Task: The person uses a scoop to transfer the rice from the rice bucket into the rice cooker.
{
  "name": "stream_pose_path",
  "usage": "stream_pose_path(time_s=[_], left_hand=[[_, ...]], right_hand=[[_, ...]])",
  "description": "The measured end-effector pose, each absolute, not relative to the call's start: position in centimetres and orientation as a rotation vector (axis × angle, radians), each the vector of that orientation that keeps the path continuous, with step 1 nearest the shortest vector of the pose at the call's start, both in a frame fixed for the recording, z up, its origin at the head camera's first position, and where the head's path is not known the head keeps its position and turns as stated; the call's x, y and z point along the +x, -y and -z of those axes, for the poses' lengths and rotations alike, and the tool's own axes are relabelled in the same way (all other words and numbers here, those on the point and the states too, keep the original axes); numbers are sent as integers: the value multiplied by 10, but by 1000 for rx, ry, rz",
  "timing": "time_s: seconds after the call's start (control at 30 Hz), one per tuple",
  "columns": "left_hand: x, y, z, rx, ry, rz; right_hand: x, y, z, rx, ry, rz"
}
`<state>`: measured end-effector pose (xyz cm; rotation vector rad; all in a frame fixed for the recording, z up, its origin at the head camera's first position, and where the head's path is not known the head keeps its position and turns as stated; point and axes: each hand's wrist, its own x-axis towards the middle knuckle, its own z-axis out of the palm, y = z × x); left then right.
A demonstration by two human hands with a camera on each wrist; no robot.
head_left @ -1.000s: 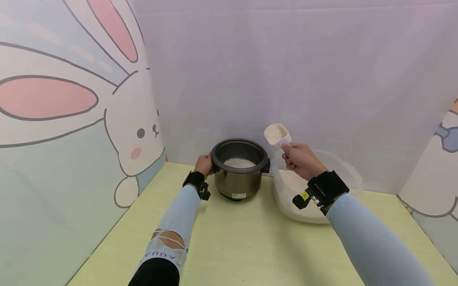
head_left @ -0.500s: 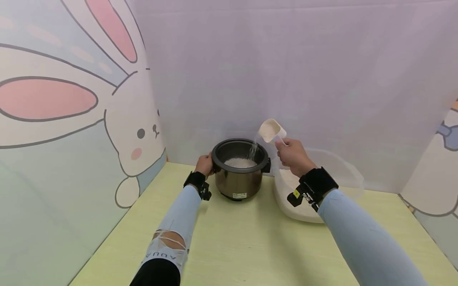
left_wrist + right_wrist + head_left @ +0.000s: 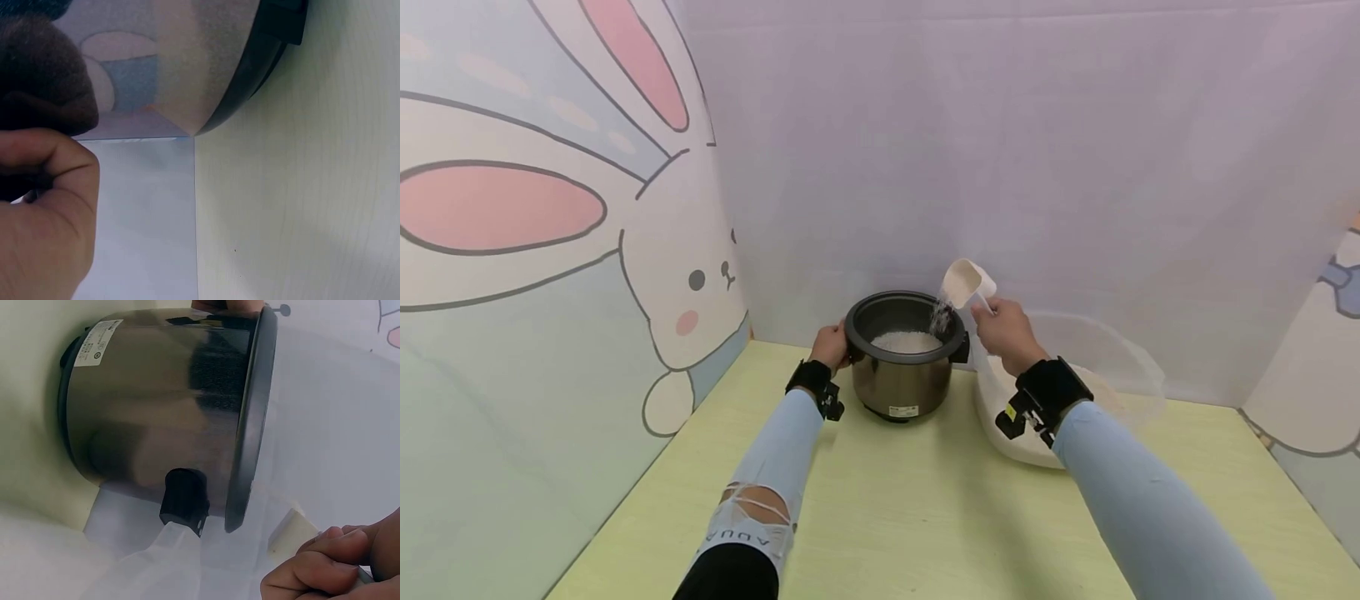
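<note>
My left hand (image 3: 829, 347) grips the black side handle of a brown metallic rice cooker (image 3: 901, 385); in the left wrist view the fingers (image 3: 59, 169) curl round it. White rice (image 3: 906, 342) lies in the cooker's dark inner pot. My right hand (image 3: 1009, 333) pinches the handle of a white measuring scoop (image 3: 973, 282), tipped to the left above the pot's right rim. Rice grains (image 3: 940, 317) stream from its lip into the pot. In the right wrist view the scoop (image 3: 292, 534) shows beside the cooker's rim, partly hidden by the fingers.
A translucent bag (image 3: 1138, 375) with more rice stands right of the cooker, under my right forearm. The pale yellow table (image 3: 887, 508) reaches forward to a plain whitish backdrop (image 3: 1037, 150). A rabbit-print wall (image 3: 550, 375) borders the left side.
My right hand has moved left and turned the scoop from level to tipped; rice now pours into the pot. The left hand and the cooker have stayed in place.
</note>
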<state>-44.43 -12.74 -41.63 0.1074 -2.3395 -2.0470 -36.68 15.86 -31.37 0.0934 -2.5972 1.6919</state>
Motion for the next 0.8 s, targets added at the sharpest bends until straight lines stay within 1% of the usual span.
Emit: stream_pose_path(time_s=[0.2, 0.53, 0.8], left_hand=[[-443, 127, 415, 118, 2326, 2098], [-442, 128, 413, 91, 2341, 2111], [-441, 126, 413, 121, 2332, 2088]], right_hand=[[-368, -156, 321, 145, 2648, -1514], [-366, -149, 324, 215, 2633, -1438], [-366, -140, 325, 277, 2594, -1395]])
